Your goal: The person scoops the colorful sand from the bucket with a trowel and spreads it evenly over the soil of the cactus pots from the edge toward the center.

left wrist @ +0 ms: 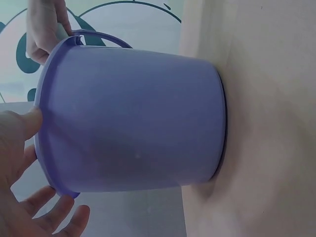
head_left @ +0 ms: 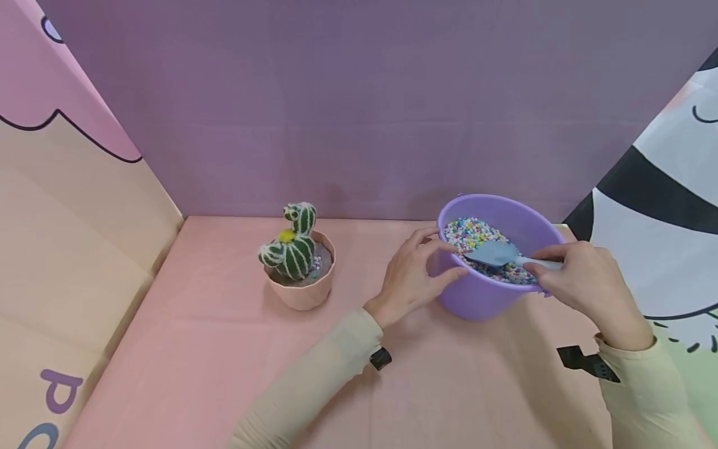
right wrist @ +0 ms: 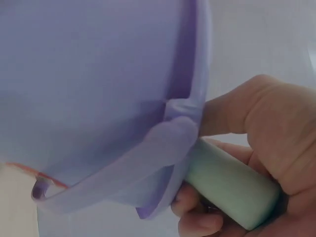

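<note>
A purple bucket [head_left: 477, 299] stands upright at the right, partly filled with small multicoloured beads [head_left: 473, 234]. My left hand [head_left: 415, 274] holds its near-left rim, thumb and index finger at the edge, the other fingers spread alongside. In my right hand [head_left: 583, 280] is the pale handle [right wrist: 232, 185] of a small grey-blue hand trowel [head_left: 496, 254]. The trowel's blade lies inside the bucket, just over the beads and pointing left. The bucket's handle [right wrist: 123, 168] hangs down on its outer side, close to my right fingers.
Left of the bucket, a pinkish pot [head_left: 303, 296] holds a green plush-looking cactus [head_left: 297, 255] with a yellow flower, and a few beads lie on its grey filling. A purple backdrop [head_left: 359, 112] rises behind the pink tabletop [head_left: 224, 374], with printed panels at both sides.
</note>
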`<state>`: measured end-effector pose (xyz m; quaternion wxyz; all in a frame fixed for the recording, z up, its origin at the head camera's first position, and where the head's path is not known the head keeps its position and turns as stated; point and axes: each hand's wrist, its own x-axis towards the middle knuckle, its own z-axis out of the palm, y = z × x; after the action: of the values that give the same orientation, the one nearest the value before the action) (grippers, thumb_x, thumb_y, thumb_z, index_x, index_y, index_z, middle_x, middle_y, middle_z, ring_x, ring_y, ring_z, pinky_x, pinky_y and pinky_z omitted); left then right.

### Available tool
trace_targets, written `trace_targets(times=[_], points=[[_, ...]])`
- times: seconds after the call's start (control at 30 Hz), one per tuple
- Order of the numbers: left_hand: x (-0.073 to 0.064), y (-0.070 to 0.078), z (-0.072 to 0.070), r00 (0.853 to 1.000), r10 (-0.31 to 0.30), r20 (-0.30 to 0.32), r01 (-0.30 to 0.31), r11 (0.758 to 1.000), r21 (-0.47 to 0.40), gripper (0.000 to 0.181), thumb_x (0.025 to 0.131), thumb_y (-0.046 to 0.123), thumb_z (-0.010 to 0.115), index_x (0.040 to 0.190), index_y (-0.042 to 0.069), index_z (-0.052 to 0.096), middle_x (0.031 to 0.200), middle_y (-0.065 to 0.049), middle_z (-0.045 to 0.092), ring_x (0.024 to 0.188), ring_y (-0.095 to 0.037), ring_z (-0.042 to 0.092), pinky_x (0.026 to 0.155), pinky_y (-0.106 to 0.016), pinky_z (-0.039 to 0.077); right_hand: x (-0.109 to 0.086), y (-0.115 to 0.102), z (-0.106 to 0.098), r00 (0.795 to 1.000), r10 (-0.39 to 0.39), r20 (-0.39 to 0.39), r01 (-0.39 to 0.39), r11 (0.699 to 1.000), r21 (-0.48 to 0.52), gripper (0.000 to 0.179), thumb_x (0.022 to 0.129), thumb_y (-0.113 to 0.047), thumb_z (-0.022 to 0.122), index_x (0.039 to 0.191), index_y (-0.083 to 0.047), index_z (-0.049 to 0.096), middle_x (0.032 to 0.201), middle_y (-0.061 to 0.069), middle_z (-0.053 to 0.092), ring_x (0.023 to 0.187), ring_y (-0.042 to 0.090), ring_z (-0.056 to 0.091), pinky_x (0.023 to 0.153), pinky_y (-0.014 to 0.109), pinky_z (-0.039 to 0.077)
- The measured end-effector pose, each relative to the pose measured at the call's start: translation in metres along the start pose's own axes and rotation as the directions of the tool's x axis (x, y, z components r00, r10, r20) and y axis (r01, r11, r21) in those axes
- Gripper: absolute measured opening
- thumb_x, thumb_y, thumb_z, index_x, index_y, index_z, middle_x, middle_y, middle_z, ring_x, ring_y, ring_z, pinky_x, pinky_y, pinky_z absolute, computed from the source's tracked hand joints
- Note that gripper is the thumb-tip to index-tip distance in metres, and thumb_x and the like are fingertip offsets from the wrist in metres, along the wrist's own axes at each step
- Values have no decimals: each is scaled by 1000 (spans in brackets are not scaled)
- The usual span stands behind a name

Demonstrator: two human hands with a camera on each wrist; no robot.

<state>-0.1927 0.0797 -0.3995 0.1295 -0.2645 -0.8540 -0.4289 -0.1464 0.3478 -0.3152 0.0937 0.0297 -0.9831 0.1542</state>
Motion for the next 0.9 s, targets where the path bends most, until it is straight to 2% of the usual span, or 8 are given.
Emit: trace_targets(times=[0.13, 0.33, 0.43, 0.53, 0.63, 0.73, 0.83, 0.9], points=[[0, 0, 0, 1000, 4, -11, -4, 1000, -9, 39, 93, 45, 82, 126, 25, 75, 155, 0, 56, 142, -15, 55, 111, -36, 53, 1, -1, 5, 1000, 10, -29, -10, 1000, 6, 30, 90, -30, 78, 105, -5, 84, 66, -5, 74, 77, 32, 66, 59, 31, 41], [0, 0, 0, 1000, -5, -14, 5, 1000, -17, 38, 93, 43, 83, 126, 25, 75, 155, 0, 56, 143, -15, 55, 113, -38, 52, -2, -3, 15, 990, -13, -137, 17, 1000, 27, 25, 88, -27, 80, 99, -4, 85, 71, 7, 77, 70, 33, 66, 54, 31, 40], [1, 1, 0, 1000, -7, -9, 7, 1000, -17, 39, 93, 43, 83, 127, 25, 75, 155, 0, 56, 144, -15, 54, 114, -36, 51, -2, -6, 24, 973, -48, -225, 63, 996, 60, 23, 86, -24, 82, 94, -3, 86, 94, 15, 78, 71, 39, 67, 53, 35, 41], [1, 2, -1, 1000, -4, -4, 4, 1000, -18, 41, 93, 44, 83, 128, 25, 75, 155, 0, 56, 144, -15, 54, 115, -36, 50, -1, -9, 29, 959, -70, -273, 96, 992, 80, 22, 84, -22, 84, 93, -2, 86, 112, 23, 69, 78, 46, 67, 56, 38, 42], [1, 3, -1, 1000, -4, 1, 4, 1000, -12, 41, 93, 45, 82, 128, 25, 75, 155, 0, 56, 145, -16, 53, 116, -37, 49, -2, -10, 28, 968, -49, -247, 72, 994, 85, 24, 85, -24, 83, 95, -2, 85, 115, 23, 65, 82, 47, 67, 58, 38, 43], [0, 3, -2, 1000, -2, 2, 2, 1000, -4, 41, 93, 46, 82, 128, 26, 75, 156, 1, 56, 146, -17, 52, 116, -39, 49, -4, -9, 24, 984, -23, -176, 36, 997, 72, 30, 87, -30, 84, 98, -2, 85, 124, 23, 64, 88, 47, 69, 60, 37, 45], [0, 1, -1, 1000, 2, -1, -2, 1000, 3, 41, 93, 47, 81, 128, 26, 75, 156, 1, 56, 146, -17, 52, 115, -39, 49, -5, -8, 21, 992, -14, -129, 21, 999, 49, 32, 88, -35, 84, 100, -4, 85, 128, 23, 65, 92, 47, 71, 62, 37, 46], [0, 1, -1, 1000, 2, 0, -2, 1000, 6, 41, 93, 48, 81, 128, 27, 75, 156, 1, 55, 146, -17, 52, 116, -39, 49, -4, -7, 21, 993, -1, -122, 8, 999, 51, 33, 89, -37, 84, 102, -6, 86, 124, 22, 70, 91, 45, 71, 62, 36, 46]])
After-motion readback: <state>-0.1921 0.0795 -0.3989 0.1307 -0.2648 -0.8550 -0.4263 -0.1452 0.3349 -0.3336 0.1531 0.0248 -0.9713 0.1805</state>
